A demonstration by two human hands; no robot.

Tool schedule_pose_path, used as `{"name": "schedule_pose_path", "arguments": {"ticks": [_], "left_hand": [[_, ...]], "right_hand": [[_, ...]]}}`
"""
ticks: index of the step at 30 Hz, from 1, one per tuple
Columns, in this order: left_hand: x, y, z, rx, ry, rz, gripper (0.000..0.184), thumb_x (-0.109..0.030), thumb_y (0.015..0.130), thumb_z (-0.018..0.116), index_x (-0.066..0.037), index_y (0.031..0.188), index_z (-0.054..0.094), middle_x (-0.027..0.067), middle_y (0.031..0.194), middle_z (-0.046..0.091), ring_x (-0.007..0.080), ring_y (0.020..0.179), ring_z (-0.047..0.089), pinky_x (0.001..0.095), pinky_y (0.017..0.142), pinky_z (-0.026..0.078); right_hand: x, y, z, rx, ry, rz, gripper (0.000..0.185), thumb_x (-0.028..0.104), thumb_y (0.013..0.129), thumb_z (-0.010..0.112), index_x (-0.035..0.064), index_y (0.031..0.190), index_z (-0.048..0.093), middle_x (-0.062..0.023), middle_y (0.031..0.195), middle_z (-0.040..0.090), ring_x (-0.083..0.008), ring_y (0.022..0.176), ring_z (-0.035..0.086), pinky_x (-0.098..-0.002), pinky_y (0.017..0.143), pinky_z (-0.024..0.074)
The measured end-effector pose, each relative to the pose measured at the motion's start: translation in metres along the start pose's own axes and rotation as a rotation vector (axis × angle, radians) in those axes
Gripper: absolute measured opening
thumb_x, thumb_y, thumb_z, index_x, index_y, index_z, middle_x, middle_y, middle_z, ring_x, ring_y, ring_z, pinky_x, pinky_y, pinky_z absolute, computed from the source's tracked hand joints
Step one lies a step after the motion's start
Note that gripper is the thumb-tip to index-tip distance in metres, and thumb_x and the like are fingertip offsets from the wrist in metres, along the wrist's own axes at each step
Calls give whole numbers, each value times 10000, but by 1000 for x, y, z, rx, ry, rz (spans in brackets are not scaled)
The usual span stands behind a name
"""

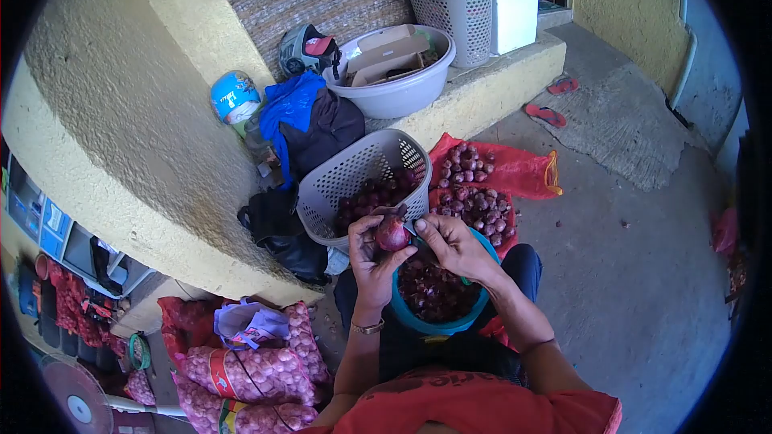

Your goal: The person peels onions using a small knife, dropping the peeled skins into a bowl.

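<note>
My left hand is wrapped round a red onion, its dark neck pointing up. Close against the onion's right side, my right hand is closed on what looks like a small knife. Only a bit of its blade shows by the thumb, and a green end peeks out below the palm. Beneath both hands, a blue tub between my legs holds dark onion skins. Just beyond the left hand stands a grey perforated basket with red onions inside.
Red mesh sacks with loose onions lie ahead on the right. Full sacks of pale pinkish bulbs rest at lower left. A white basin and a tall basket stand on the ledge. Slippers lie on the floor.
</note>
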State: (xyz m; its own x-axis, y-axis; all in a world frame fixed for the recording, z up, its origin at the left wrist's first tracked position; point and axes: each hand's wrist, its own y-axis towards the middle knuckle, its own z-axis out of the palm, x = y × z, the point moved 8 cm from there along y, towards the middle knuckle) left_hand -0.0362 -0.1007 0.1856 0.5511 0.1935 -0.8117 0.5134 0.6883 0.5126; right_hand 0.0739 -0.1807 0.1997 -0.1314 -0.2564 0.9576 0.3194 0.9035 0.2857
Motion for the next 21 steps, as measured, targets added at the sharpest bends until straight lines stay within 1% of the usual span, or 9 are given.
{"name": "schedule_pose_path", "arguments": {"ticks": [4, 10, 21], "left_hand": [[-2, 2, 2, 4, 0, 34, 616, 76, 693, 777, -54, 1187, 434, 118, 1268, 480, 188, 1125, 516, 316, 974, 439], [1, 2, -1, -7, 2, 34, 624, 79, 690, 776, -57, 1191, 430, 120, 1271, 474, 193, 1142, 509, 320, 980, 439], [-2, 4, -1, 12, 36, 59, 627, 76, 689, 780, -49, 1194, 430, 122, 1272, 469, 201, 1159, 508, 327, 991, 436]], "right_hand": [[1, 1, 1, -2, 39, -13, 307, 212, 1016, 463, -2, 817, 553, 55, 638, 395, -29, 619, 352, -246, 511, 319], [1, 3, -1, -26, 19, -66, 304, 210, 1014, 469, 1, 805, 537, 56, 639, 389, -32, 617, 349, -249, 509, 319], [-3, 5, 0, -31, 5, -67, 306, 201, 1007, 480, 2, 780, 527, 48, 621, 375, -36, 604, 341, -257, 498, 316]]}}
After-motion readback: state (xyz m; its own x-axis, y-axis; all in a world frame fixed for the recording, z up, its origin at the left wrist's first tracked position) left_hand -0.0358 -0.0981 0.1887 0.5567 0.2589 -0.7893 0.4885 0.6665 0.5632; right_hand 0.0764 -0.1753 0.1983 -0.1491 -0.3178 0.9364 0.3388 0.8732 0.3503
